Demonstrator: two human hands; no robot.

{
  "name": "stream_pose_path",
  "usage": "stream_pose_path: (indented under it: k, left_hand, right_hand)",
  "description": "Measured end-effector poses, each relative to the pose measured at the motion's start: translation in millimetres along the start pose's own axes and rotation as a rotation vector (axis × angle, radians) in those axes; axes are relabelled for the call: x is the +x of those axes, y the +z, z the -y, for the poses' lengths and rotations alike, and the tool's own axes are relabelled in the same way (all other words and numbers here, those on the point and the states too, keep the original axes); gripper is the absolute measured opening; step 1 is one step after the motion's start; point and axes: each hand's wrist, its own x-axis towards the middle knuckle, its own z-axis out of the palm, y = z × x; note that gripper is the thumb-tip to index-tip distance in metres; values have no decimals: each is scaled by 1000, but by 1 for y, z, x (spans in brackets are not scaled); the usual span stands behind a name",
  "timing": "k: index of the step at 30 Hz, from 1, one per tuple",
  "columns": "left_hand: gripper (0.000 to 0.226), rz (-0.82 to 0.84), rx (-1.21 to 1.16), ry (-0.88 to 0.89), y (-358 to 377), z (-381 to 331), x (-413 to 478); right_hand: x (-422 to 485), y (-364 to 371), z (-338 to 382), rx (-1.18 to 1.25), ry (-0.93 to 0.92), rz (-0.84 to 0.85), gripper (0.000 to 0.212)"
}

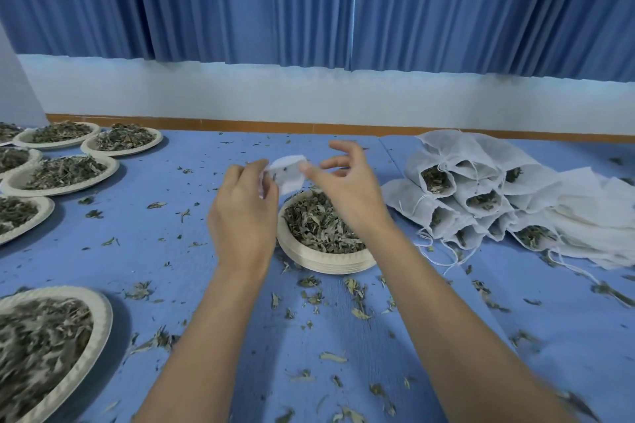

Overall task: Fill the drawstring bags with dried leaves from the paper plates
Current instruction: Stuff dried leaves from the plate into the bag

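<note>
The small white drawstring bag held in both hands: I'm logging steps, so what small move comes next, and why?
Probably pull the small white drawstring bag open: left hand and right hand each pinch an edge, it looks flat, and the beige paper plate of dried leaves sits just below.

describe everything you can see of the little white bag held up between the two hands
The white bag is small, thin and slightly see-through, like fine mesh cloth, with a dark speck or two showing; it looks nearly empty. It hangs in the air beyond the leaf-filled plate stack. The left hand pinches its left edge, the right hand its right edge, hiding part of it.
</note>
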Motion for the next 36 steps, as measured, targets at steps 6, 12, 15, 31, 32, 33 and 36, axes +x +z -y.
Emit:
stream_pose_path:
  k: [6, 12, 15, 31, 32, 33, 36]
  left_hand:
    - [13, 76, 103, 110, 2, 0, -10]
    - [25, 146, 86, 28, 7, 5, -9]
    - [26, 143, 54, 4, 9, 4, -9]
    - [30, 90, -44, -115, 12, 3, -5]
    - [29, 92, -20, -83, 13, 2, -5]
    - [28, 100, 11, -51, 14, 0, -5]
    - [28, 157, 106, 3, 20, -6, -6]
  right_hand:
    - [-7, 6, -9, -336, -243, 11, 34]
    - [-19, -11, -18, -827, -296, 285, 44]
    - [-23, -7, -16, -1110, -337, 259, 41]
    - [-23, -15, -22, -801, -131, 82, 18]
    - [-22, -17, -22, -704, -120, 48, 17]
    - [-21, -20, -23, -598, -104, 8, 15]
    - [-17, -31, -24, -330, -44, -88, 11]
